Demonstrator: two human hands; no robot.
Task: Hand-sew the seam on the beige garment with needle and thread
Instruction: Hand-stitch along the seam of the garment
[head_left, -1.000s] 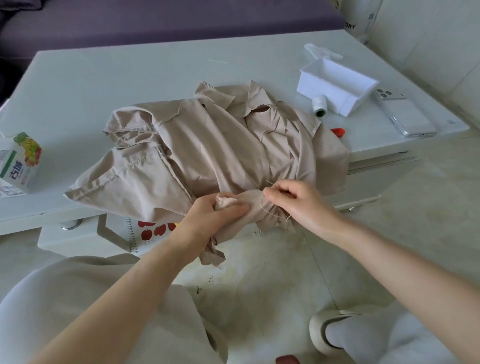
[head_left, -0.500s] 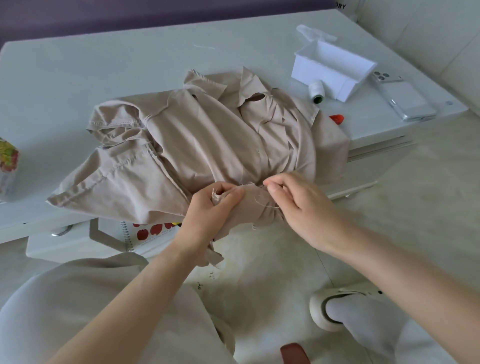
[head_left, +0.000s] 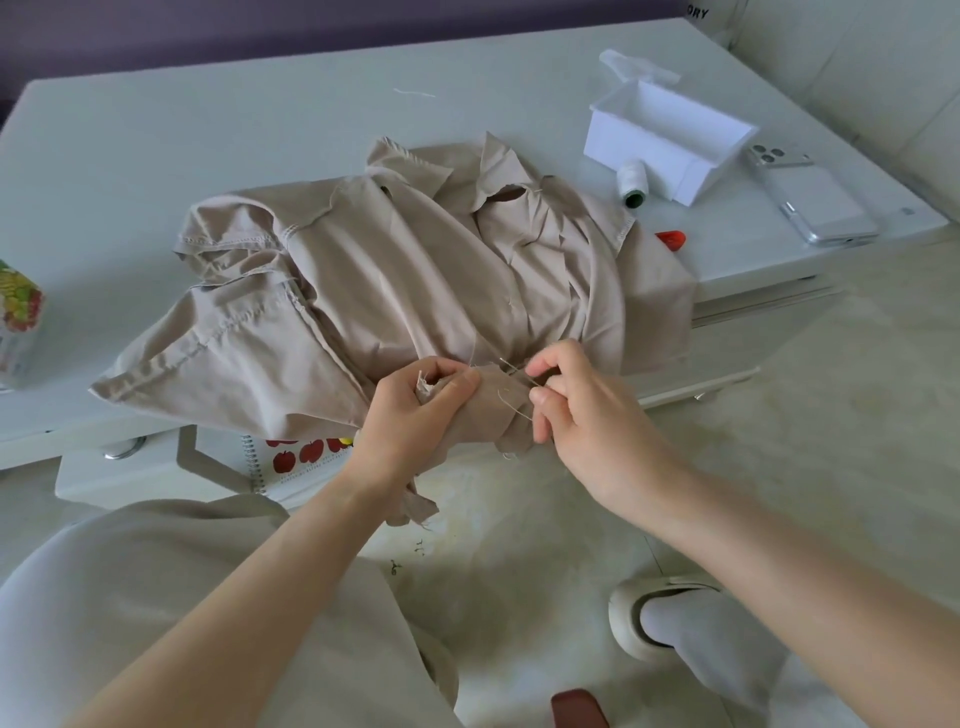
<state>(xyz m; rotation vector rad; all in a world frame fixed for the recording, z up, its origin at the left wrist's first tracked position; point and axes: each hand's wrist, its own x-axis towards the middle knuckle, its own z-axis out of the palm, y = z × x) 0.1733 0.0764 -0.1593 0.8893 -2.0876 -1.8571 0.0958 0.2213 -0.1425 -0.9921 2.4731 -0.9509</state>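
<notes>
Table (head_left: 208, 130): white, low, carries nearly everything in view. Beige garment (head_left: 363, 270) lies crumpled across the middle of it, collar toward the far edge. One sleeve spreads toward the left edge, and the lower part spills over the near edge. White plastic box (head_left: 670, 140) sits at the far right corner, lid flipped open behind it. Phone (head_left: 815, 202) lies face down just right of the box, along the right edge. Printed carton (head_left: 18, 322) stands at the left edge, partly out of view.

Left hand (head_left: 410, 415) grips a bunched fold of the garment just off the near edge, fingers curled round the cloth, frayed end poking out on top. Right hand (head_left: 587, 410) is just beside it, the two nearly touching. Its thumb and forefinger pinch the needle (head_left: 514, 370), other fingers curled.

Spiral notebook (head_left: 296, 457) with red apple print shows on the shelf under the near edge. White thread spool (head_left: 632, 183) lies on its side against the box's near wall. Small red object (head_left: 671, 240) sits at the garment's right side; can't tell what it is. Needle lies slanted across the held fold between the hands. Pale thread (head_left: 511, 402) loops on the cloth just below it.
</notes>
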